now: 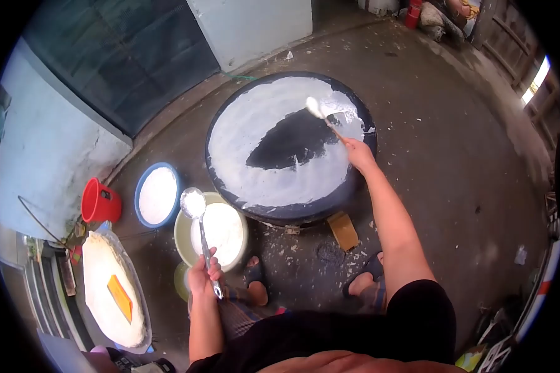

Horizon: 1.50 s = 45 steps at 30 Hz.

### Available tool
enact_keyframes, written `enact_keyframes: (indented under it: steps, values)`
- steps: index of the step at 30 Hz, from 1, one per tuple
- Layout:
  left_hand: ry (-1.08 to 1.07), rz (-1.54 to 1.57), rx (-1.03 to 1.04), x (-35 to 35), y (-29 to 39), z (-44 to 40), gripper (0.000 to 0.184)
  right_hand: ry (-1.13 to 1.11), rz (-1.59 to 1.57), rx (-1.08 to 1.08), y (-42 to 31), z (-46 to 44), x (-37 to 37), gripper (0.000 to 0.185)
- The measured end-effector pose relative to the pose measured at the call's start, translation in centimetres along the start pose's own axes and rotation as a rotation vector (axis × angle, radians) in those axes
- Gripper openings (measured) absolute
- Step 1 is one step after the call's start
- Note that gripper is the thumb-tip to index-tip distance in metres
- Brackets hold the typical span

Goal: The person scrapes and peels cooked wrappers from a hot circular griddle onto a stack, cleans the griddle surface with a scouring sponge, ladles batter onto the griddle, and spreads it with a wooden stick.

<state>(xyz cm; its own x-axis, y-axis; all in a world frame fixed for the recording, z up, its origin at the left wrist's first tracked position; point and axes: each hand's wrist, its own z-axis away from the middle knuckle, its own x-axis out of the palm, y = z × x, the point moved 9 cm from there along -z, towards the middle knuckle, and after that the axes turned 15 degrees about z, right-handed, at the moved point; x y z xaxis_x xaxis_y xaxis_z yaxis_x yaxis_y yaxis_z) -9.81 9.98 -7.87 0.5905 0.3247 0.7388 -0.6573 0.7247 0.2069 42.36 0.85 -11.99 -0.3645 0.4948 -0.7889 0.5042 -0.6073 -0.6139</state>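
Observation:
My left hand (204, 273) is closed round the handle of a metal ladle (193, 203) with white batter in its bowl, held above a pale tub (180, 239) of white batter. My right hand (359, 154) grips a thin-handled spreader (315, 108), its head coated white, over the far right part of a large round black griddle (292, 140). A layer of white batter (242, 118) covers much of the griddle, around a bare dark patch in the middle. Whether the spreader's head touches the surface I cannot tell.
Left of the tub stand a blue basin (139, 205) of white powder or batter and a red bucket (96, 205). Nearer lies a pile of white sheets (99, 292) with an orange flat piece (120, 298) on top. A yellowish block (343, 231) sits by the griddle's base.

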Motion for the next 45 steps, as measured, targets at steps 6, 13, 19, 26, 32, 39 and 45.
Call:
enact_keyframes:
  steps: [6, 13, 19, 26, 32, 39, 45]
  values:
    - [-0.026, 0.074, -0.04, -0.8, 0.4, 0.4, 0.035, 0.131, 0.217, 0.416, 2.7, 6.9, -7.1, 0.031]
    - [-0.067, 0.032, -0.017, -1.0, 1.2, 0.4, 0.035, 0.044, 0.054, 0.016, -2.3, 5.2, 2.0, 0.029]
    - [-0.019, 0.014, -0.01, -1.5, 1.2, 1.1, 0.035, 0.045, 0.066, 0.113, -3.6, 3.4, 2.6, 0.03]
    - [-0.007, -0.067, 0.044, -1.5, 1.9, 1.2, 0.036, -0.079, 0.198, 0.266, -3.9, 7.0, -1.7, 0.032]
    - [-0.017, 0.006, -0.011, -1.1, 1.3, 1.6, 0.035, -0.08, 0.235, -0.051, -7.8, 6.8, 2.2, 0.031]
    - [-0.048, -0.082, 0.035, -1.6, 1.9, 1.6, 0.035, 0.057, 0.07, -0.011, -4.9, 6.6, 2.3, 0.029]
    - [-0.041, -0.041, 0.001, -1.1, 1.8, 1.8, 0.035, -0.304, 0.106, -0.195, -9.0, 8.2, 2.9, 0.028]
